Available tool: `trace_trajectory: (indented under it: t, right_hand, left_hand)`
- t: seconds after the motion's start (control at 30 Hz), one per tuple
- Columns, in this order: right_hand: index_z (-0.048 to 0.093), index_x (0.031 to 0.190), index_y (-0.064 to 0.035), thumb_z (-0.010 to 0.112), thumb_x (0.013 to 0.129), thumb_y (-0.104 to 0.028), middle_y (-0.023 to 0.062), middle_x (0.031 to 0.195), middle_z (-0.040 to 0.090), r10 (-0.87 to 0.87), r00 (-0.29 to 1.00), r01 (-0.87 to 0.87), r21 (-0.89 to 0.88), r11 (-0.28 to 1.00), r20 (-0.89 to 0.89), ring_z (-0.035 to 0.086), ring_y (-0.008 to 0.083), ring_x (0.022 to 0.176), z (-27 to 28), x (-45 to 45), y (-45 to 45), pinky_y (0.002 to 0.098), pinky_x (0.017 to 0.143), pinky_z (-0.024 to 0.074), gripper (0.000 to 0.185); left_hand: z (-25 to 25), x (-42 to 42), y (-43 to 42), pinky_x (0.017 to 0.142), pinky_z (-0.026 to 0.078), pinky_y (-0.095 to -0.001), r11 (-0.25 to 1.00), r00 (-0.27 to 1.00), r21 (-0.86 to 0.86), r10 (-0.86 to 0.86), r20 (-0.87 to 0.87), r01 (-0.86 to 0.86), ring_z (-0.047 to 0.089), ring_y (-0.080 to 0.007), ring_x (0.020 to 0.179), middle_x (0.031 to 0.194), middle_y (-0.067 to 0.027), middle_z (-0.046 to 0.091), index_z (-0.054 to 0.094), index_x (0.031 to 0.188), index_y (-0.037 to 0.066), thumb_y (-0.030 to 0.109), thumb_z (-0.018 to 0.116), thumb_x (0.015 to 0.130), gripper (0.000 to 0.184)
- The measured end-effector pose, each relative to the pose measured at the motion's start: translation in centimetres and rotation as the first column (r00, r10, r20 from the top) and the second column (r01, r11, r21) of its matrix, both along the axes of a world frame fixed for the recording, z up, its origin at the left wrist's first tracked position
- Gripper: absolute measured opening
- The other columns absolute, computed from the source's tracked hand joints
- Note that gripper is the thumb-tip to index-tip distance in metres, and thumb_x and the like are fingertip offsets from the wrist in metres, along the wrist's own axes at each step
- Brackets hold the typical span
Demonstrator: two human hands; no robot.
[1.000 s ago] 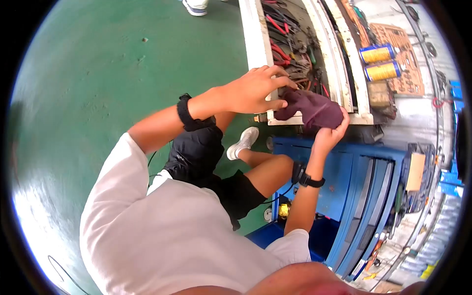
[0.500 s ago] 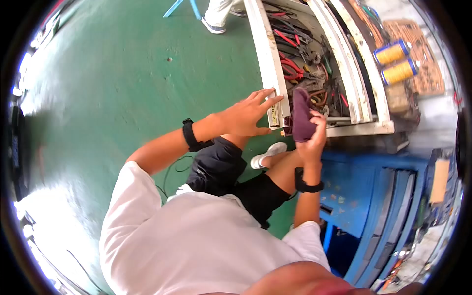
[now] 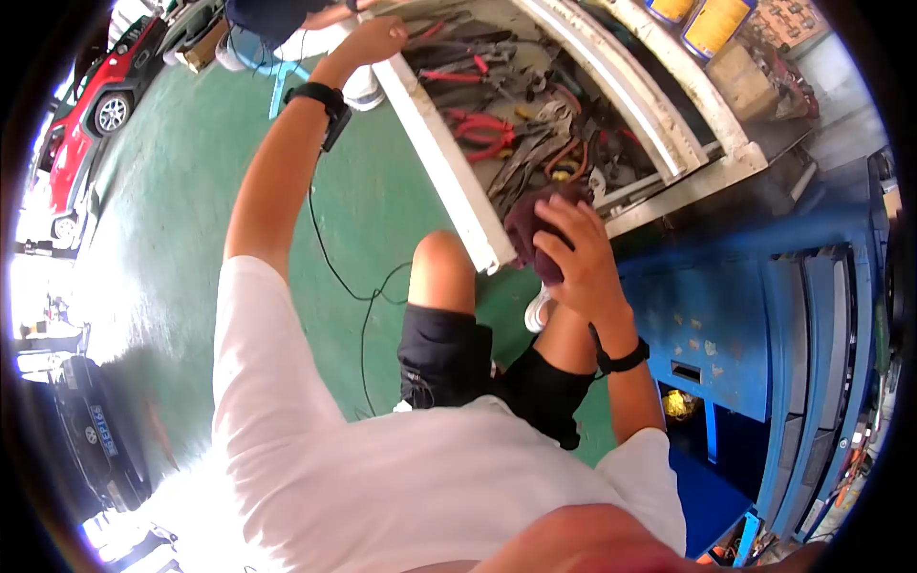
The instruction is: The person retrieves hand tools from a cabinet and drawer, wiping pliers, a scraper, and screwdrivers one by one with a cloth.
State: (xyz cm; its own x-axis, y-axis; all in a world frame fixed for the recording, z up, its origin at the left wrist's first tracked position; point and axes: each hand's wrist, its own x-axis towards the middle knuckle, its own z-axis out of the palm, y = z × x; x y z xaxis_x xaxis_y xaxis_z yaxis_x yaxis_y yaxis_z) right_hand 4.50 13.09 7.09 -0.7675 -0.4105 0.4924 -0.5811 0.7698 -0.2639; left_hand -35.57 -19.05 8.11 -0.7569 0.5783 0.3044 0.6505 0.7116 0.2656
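A dark maroon cloth [image 3: 530, 229] is bunched under my right hand [image 3: 576, 250], whose fingers curl over it at the near corner of the open drawer [image 3: 439, 167]. My left hand [image 3: 374, 40] reaches to the far end of the drawer's white front panel. Its fingers are bent together over the edge there, partly hidden from me. Inside the drawer lies a jumble of tools, among them red-handled pliers [image 3: 485, 134] and several darker metal pieces.
To the right stands a blue cabinet [image 3: 712, 320]. Yellow-and-blue cans [image 3: 712, 27] sit on the surface above the drawer. At the top left, another person's arm [image 3: 334, 13] shows near my left hand. A black cable [image 3: 363, 325] runs across the green floor.
My left hand has moved from the drawer's near front corner to its far end. My right hand has turned over the cloth, which is now bunched against the near corner.
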Motion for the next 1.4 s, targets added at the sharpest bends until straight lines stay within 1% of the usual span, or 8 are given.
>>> trace_trajectory:
  t: [0.17, 0.43, 0.6, 0.73, 0.87, 1.17, 1.23, 1.4]
  right_hand:
    - [0.062, 0.098, -0.0053, 0.071, 0.062, -0.005, 0.0104, 0.124, 0.064, 0.082, 0.995, -0.082, 0.005, 0.997, 0.065, 0.055, 0.0336, 0.126, -0.1, -1.9, 3.9, 0.0523, 0.109, 0.0407, 0.037]
    - [0.064, 0.095, -0.0053, 0.073, 0.056, -0.002, 0.0098, 0.115, 0.066, -0.183, 0.98, 0.181, -0.033, 0.983, -0.076, 0.058, 0.032, 0.119, -0.9, -2.4, 4.2, 0.0505, 0.107, 0.0413, 0.041]
    - [0.062, 0.098, -0.0079, 0.074, 0.054, -0.003, 0.0085, 0.12, 0.064, -0.004, 1.0, 0.003, -0.036, 0.999, -0.019, 0.057, 0.0304, 0.12, -0.7, -1.8, 3.6, 0.0487, 0.104, 0.042, 0.045]
    - [0.061, 0.095, -0.0035, 0.068, 0.062, 0.007, 0.0119, 0.118, 0.066, -0.24, 0.969, 0.231, -0.133, 0.964, -0.056, 0.057, 0.0358, 0.124, -1.7, -2.3, 5.8, 0.0531, 0.108, 0.0429, 0.035]
    - [0.063, 0.1, -0.0026, 0.067, 0.056, 0.009, 0.0137, 0.123, 0.063, -0.318, 0.948, 0.313, -0.162, 0.936, -0.006, 0.053, 0.0372, 0.129, -2.2, -2.1, 5.3, 0.0553, 0.115, 0.0354, 0.045]
    - [0.061, 0.105, -0.0021, 0.066, 0.064, 0.012, 0.0162, 0.127, 0.063, -0.258, 0.966, 0.252, -0.176, 0.952, -0.01, 0.052, 0.0384, 0.131, -2.0, -0.7, 5.2, 0.0472, 0.111, 0.0428, 0.044]
    - [0.061, 0.106, -0.0022, 0.065, 0.066, 0.012, 0.0173, 0.129, 0.063, -0.309, 0.951, 0.301, -0.223, 0.927, -0.001, 0.052, 0.0398, 0.132, -2.1, -0.7, 5.8, 0.0467, 0.109, 0.0436, 0.042]
    - [0.059, 0.112, -0.0021, 0.063, 0.067, 0.012, 0.0197, 0.134, 0.058, -0.368, 0.929, 0.361, -0.281, 0.889, 0.031, 0.048, 0.0439, 0.133, -1.4, -0.1, 4.1, 0.0484, 0.109, 0.0414, 0.048]
  left_hand:
    - [-2.8, -3.2, 3.2, 0.094, 0.051, -0.0483, 0.957, 0.96, -0.125, 0.271, 0.074, -0.261, 0.067, -0.0391, 0.107, 0.114, -0.0143, 0.072, 0.067, 0.126, 0.015, 0.045, 0.054, 0.093, 0.047]
    - [-4.6, -4.4, 4.8, 0.103, 0.033, -0.0622, 0.894, 0.906, -0.233, 0.412, 0.095, -0.382, 0.064, -0.0378, 0.114, 0.117, -0.0146, 0.072, 0.073, 0.118, 0.021, 0.053, 0.052, 0.089, 0.048]
    - [-4.1, -7.3, 5.1, 0.091, 0.05, -0.0492, 0.899, 0.95, -0.422, 0.227, 0.212, -0.121, 0.065, -0.0445, 0.104, 0.114, -0.0244, 0.068, 0.069, 0.114, 0.001, 0.055, 0.051, 0.095, 0.06]
    - [-1.7, -2.6, 5.5, 0.102, 0.044, -0.0563, 0.908, 0.981, -0.406, 0.165, 0.105, -0.109, 0.057, -0.0504, 0.117, 0.122, -0.0325, 0.062, 0.067, 0.118, -0.004, 0.056, 0.046, 0.096, 0.067]
    - [-5.9, -5.2, 4.1, 0.093, 0.037, -0.0762, 0.959, 0.983, -0.224, 0.181, 0.005, -0.175, 0.051, -0.0537, 0.124, 0.132, -0.032, 0.056, 0.047, 0.128, -0.003, 0.046, 0.051, 0.098, 0.057]
    - [-2.3, 4.6, 4.3, 0.071, 0.053, -0.0469, 0.939, 0.907, 0.298, -0.033, -0.42, 0.172, 0.064, -0.0439, 0.085, 0.094, -0.0246, 0.061, 0.042, 0.115, -0.001, 0.018, 0.049, 0.105, 0.023]
    - [1.0, 10.5, 4.9, 0.074, 0.054, -0.04, 0.855, 0.991, 0.511, 0.028, 0.128, -0.09, 0.067, -0.0308, 0.082, 0.093, -0.0178, 0.065, 0.043, 0.118, -0.001, 0.024, 0.046, 0.106, 0.028]
    - [4.6, 25.3, 6.3, 0.071, 0.051, -0.0271, 0.585, 0.707, 0.764, -0.417, 0.571, -0.272, 0.059, -0.0126, 0.073, 0.09, -0.009, 0.065, 0.045, 0.123, -0.003, 0.026, 0.047, 0.108, 0.033]
